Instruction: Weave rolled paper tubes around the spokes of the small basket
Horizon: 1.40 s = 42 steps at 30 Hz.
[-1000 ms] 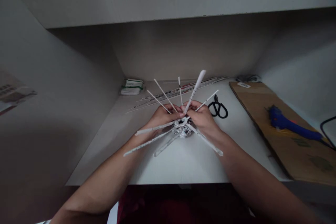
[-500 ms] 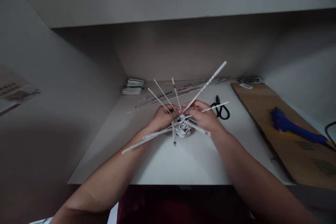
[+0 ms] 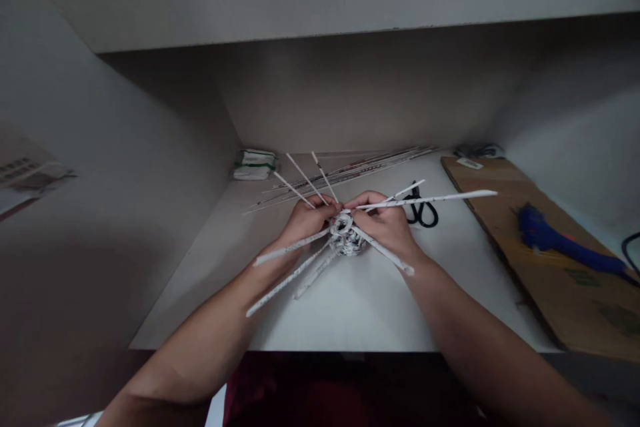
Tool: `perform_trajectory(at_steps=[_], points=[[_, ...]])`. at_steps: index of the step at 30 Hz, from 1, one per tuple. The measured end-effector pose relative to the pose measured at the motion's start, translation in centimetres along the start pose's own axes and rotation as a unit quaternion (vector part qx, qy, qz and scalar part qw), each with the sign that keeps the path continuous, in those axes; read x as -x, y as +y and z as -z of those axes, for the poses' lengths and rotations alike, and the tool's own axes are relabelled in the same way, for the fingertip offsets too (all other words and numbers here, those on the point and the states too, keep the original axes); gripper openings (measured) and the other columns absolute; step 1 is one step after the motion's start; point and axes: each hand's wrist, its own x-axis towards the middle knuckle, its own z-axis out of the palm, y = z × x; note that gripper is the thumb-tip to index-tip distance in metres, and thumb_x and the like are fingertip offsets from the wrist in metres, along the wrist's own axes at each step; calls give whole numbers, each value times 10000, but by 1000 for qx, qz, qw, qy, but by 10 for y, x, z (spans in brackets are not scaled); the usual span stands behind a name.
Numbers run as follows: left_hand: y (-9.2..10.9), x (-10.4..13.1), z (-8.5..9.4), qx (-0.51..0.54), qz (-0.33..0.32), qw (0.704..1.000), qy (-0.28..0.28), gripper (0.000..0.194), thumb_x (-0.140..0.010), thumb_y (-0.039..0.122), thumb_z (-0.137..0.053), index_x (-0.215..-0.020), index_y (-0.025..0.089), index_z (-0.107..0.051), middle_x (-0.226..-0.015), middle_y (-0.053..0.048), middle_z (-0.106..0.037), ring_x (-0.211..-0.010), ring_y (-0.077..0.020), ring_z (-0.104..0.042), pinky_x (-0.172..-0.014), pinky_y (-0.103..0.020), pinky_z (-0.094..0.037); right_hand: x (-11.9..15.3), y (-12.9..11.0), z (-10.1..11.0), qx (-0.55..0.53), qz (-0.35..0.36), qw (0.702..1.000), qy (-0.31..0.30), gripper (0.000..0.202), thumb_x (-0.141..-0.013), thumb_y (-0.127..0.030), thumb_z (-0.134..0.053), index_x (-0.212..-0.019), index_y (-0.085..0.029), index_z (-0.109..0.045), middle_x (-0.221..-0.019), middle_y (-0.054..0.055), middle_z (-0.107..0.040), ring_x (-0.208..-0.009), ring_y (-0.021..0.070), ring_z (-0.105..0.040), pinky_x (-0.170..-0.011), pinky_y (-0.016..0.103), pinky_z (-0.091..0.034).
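A small round weave of rolled paper tubes (image 3: 349, 244) sits between my hands, a ring-shaped opening at its top. Several paper tubes stick out from it all round like spokes. My left hand (image 3: 311, 219) is closed on the far left rim of the weave, with spokes rising behind its fingers. With thumb and fingers pinched, my right hand (image 3: 383, 217) grips a long white paper tube (image 3: 450, 197) that points to the right. Another tube (image 3: 387, 251) slants across below the right palm. The fingertips partly hide the far rim.
Loose paper tubes (image 3: 380, 163) lie along the back of the white table (image 3: 350, 320). Black-handled scissors (image 3: 425, 213) are just right of my right hand. A blue glue gun (image 3: 565, 243) rests on cardboard (image 3: 490, 197) at the right. A white packet (image 3: 255, 165) stands back left.
The long tube in my right hand has swung down from pointing up and right to nearly level, toward the right. The weave has turned a little, shifting its spokes.
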Motion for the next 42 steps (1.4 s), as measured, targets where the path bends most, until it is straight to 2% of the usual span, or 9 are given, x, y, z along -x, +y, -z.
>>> perform_trajectory(at_steps=[8, 12, 17, 21, 25, 29, 33, 37, 42], points=[[-5, -2, -2, 16, -16, 1000, 13, 244, -558, 261, -790, -688, 147, -618, -539, 27, -579, -481, -97, -501, -510, -241, -358, -11, 15, -2, -97, -74, 992, 14, 133, -623, -247, -635, -733, -174, -644, -617, -20, -617, -548, 129, -547, -510, 234, -406], [-5, -1, -2, 0, -41, 999, 11, 230, -571, 276, -790, -688, 149, -637, -562, 25, -592, -508, -99, -509, -539, -244, -379, -13, 20, -2, -86, -96, 992, -7, 171, -640, -276, -647, -780, -178, -646, -619, -23, -617, -546, 131, -544, -512, 235, -406], [-2, 1, -2, -76, -79, 994, 19, 192, -600, 288, -770, -677, 147, -664, -567, 23, -596, -508, -94, -488, -523, -233, -363, -8, 12, 0, 8, -58, 998, 6, 221, -683, -387, -691, -698, -180, -616, -593, -13, -602, -543, 128, -524, -502, 233, -377], [-5, 0, -1, -70, -68, 995, 5, 232, -605, 320, -772, -712, 134, -684, -591, 8, -618, -524, -102, -514, -542, -238, -390, -4, 6, -2, 27, -42, 999, 16, 237, -704, -405, -686, -697, -178, -618, -586, -5, -608, -521, 124, -509, -497, 234, -380], [-7, 0, 2, -49, -37, 997, -43, 336, -617, 370, -778, -814, 106, -712, -667, -46, -671, -581, -131, -571, -589, -266, -430, -7, 15, -6, 18, -23, 998, 57, 263, -711, -431, -678, -680, -181, -602, -567, -9, -588, -517, 125, -499, -486, 228, -373], [-3, 2, 4, -88, -20, 993, -70, 381, -594, 307, -800, -903, 104, -709, -753, -71, -696, -624, -138, -594, -620, -276, -444, -12, 29, -8, 10, -23, 996, 87, 289, -719, -460, -673, -673, -195, -567, -558, -21, -569, -505, 125, -494, -468, 226, -360], [2, 5, 0, -147, -51, 988, -18, 270, -555, 208, -771, -788, 122, -666, -677, -19, -647, -586, -113, -550, -583, -251, -417, -8, 27, -7, 62, 0, 995, 74, 282, -756, -464, -638, -693, -198, -569, -565, -23, -561, -503, 124, -483, -481, 231, -356], [-2, 6, -7, -106, -85, 990, 31, 206, -555, 194, -718, -703, 152, -580, -603, 25, -584, -546, -98, -506, -541, -234, -374, -4, 21, -6, 126, 39, 990, 54, 240, -791, -419, -605, -690, -208, -551, -566, -26, -547, -525, 125, -487, -509, 232, -357], [-9, 5, -8, -20, -64, 998, 0, 247, -530, 190, -744, -691, 158, -560, -561, 45, -559, -498, -85, -494, -520, -232, -368, -7, 26, -5, 117, -5, 992, 53, 226, -768, -403, -603, -682, -223, -496, -540, -41, -513, -478, 120, -453, -457, 229, -318]])
